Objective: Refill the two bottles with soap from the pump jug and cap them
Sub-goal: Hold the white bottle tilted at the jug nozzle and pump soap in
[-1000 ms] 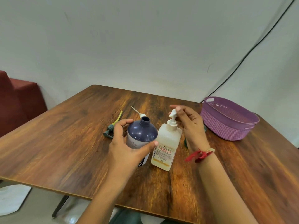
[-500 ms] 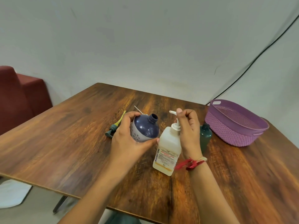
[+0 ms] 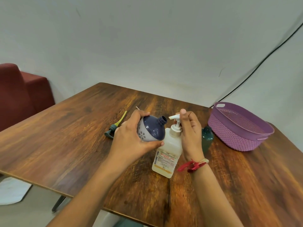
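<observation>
We note left hand [image 3: 131,140] gripping the tilted blue bottle [image 3: 153,128], mouth just beside the spout of the pump jug [image 3: 168,153], right hand [image 3: 191,135] curled over its pump head; misaligned, soap could miss onto the table [image 3: 65,145].

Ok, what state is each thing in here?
blue bottle: uncapped, tilted toward the pump spout, gripped by the left hand
pump jug: upright on the table, right hand holding its pump head
green bottle: upright, partly hidden behind the right hand
loose pump cap: lying on the table
</observation>
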